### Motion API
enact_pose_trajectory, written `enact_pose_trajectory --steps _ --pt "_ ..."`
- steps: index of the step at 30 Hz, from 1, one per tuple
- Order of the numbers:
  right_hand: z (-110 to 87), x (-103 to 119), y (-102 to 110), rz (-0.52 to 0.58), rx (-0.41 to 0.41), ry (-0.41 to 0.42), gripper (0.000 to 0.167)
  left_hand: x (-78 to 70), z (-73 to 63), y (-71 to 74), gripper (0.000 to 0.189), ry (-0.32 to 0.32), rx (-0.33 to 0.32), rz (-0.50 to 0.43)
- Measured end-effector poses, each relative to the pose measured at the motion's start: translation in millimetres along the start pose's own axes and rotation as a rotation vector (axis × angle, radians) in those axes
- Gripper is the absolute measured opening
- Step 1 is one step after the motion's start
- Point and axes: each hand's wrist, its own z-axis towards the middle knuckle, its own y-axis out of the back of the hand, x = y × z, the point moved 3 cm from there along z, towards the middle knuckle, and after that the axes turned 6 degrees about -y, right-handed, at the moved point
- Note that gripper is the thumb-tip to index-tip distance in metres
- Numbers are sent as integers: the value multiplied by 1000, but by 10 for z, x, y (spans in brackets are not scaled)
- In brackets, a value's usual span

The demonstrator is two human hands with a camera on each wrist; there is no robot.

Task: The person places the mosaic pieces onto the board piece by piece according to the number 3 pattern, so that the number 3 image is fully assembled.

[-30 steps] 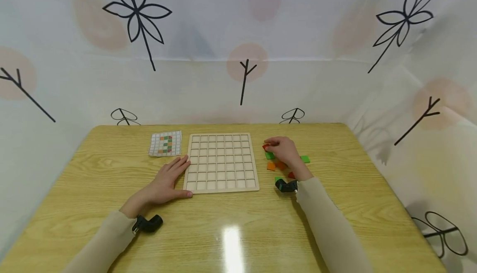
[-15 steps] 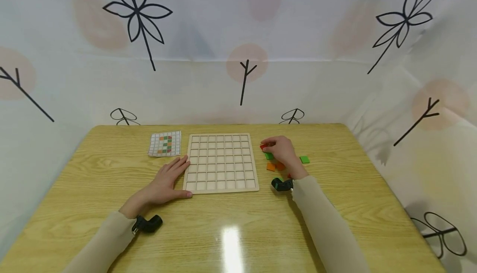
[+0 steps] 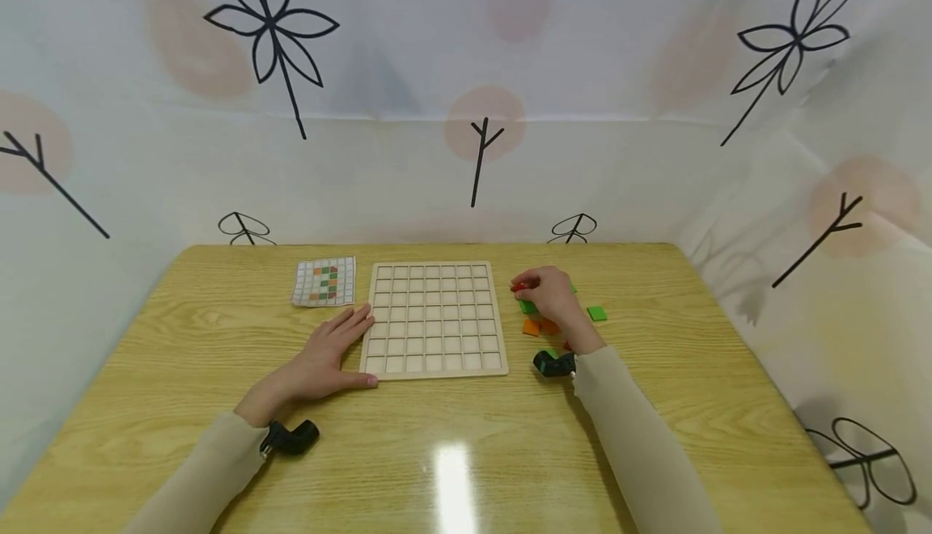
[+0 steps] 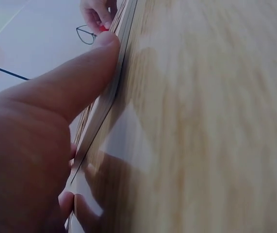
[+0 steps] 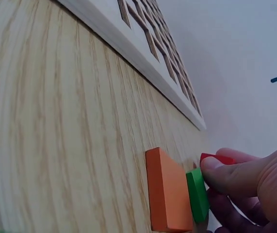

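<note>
Between thumb and fingers, my right hand (image 3: pixel 551 293) pinches a small red tile (image 5: pixel 218 158) just right of the board. Directly under those fingers lies a green tile (image 5: pixel 197 195), with an orange tile (image 5: pixel 167 191) beside it in the right wrist view. A pale wooden grid board (image 3: pixel 434 320) lies flat in the middle of the table. My left hand (image 3: pixel 320 358) rests spread at the board's left edge, its thumb at the near corner. In the left wrist view the left thumb (image 4: pixel 75 77) lies along the board's rim.
A paper card (image 3: pixel 324 281) with a coloured grid pattern lies left of the board. Another green tile (image 3: pixel 597 313) sits right of the right hand. More orange, red and green tiles show partly under the right wrist. A patterned cloth stands behind the wooden table (image 3: pixel 379 469).
The right hand shifts slightly left, then stays near the same spot, with the red tile in its fingers throughout. The left hand has not moved.
</note>
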Motion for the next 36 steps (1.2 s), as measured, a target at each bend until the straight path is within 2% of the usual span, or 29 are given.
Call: enact_pose_trajectory --steps 5,8,14,18,22,29,36 --pt "-13 3 21 -3 -35 21 18 6 -5 -9 90 -12 1 -15" --pt "-24 23 25 35 -59 25 13 -3 -9 -4 88 -18 1 -18" --pt "-60 110 13 87 -85 77 13 -11 -17 11 87 -31 14 46" --pt "-73 172 -37 103 -51 145 23 2 -28 -1 89 -21 61 120" --pt "-97 232 -96 121 -23 167 26 8 -32 -10 91 3 96 125" --pt "-95 310 -226 167 -2 144 9 -10 -19 0 91 12 101 103" --pt "-48 385 -368 174 33 154 26 -18 -7 16 91 9 65 96"
